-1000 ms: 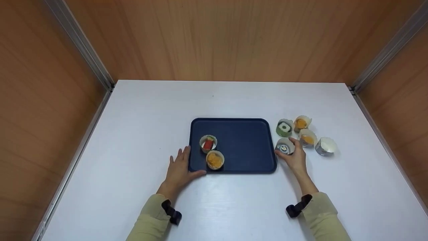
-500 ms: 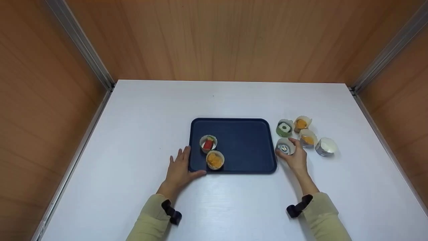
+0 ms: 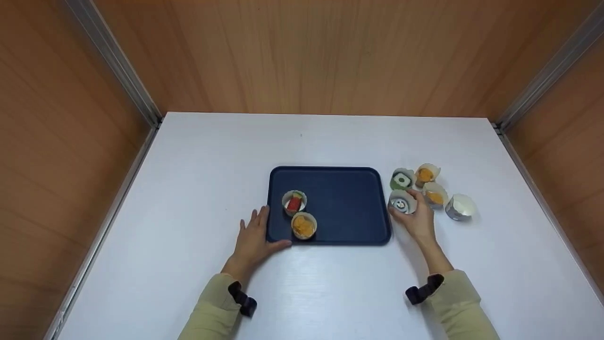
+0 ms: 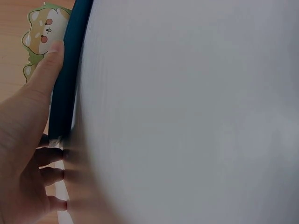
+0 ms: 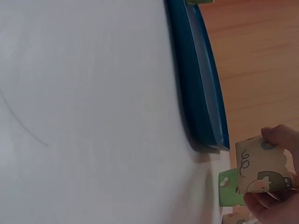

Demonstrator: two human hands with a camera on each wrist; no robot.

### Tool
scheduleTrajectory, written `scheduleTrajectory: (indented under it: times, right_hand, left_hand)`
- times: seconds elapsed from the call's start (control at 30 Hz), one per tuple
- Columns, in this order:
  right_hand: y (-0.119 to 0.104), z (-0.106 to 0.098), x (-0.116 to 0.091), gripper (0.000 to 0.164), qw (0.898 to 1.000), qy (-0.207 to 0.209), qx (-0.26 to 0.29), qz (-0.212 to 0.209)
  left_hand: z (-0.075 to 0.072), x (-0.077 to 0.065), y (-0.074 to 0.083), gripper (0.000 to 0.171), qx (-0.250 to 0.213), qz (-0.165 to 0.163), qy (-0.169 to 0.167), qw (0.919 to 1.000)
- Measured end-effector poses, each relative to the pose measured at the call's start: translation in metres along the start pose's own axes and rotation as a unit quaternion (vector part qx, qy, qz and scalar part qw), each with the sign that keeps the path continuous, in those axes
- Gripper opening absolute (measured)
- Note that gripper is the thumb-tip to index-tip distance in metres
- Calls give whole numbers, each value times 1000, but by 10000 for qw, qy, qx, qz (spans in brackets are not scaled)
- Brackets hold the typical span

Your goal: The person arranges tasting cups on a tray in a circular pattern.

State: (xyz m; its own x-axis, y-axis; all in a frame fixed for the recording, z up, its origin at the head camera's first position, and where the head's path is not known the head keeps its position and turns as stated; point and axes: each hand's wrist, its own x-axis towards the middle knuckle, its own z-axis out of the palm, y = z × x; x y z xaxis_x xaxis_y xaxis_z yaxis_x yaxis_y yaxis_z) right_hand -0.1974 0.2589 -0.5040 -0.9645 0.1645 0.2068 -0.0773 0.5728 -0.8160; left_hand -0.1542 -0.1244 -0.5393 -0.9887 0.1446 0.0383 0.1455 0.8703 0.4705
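Note:
In the head view my right hand (image 3: 420, 222) pinches a paper baking cup (image 3: 395, 194) by its sides, thumb on the left and fingers on the right. A blue-and-white piece with a small face shows inside it. The right wrist view has this cup (image 5: 264, 165), printed with a cartoon animal, held beside the tray's corner, above table level. My left hand (image 3: 252, 243) rests spread at the near left corner of the dark blue tray (image 3: 347, 208), with its thumb (image 4: 49, 70) against the rim. On the tray stand a cup with a red-and-green piece (image 3: 293, 203) and a cup with an orange piece (image 3: 303, 225).
Right of the tray, a green cup with a white piece (image 3: 401, 180), two cups with orange filling, one far (image 3: 425, 174) and one near (image 3: 434, 195), and a pale-filled cup (image 3: 460, 207) stand close together on the white table (image 3: 212, 160). Wooden panels (image 3: 302, 56) enclose the table.
My right hand has raised the baking cup slightly, shifting it a little toward the far side beside the tray. My left hand and the tray stay where they were.

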Motion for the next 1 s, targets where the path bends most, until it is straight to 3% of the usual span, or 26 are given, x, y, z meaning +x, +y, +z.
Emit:
scheduleTrajectory:
  times: [0.37,1.0]
  right_hand:
    - [-18,13,10,61,9987,-515,11,30]
    - [-49,57,25,62,9942,-749,395,-660]
  left_hand:
    - [0,1,1,111,81,-48,-30,10000]
    - [0,2,3,112,53,-3,-73,10000]
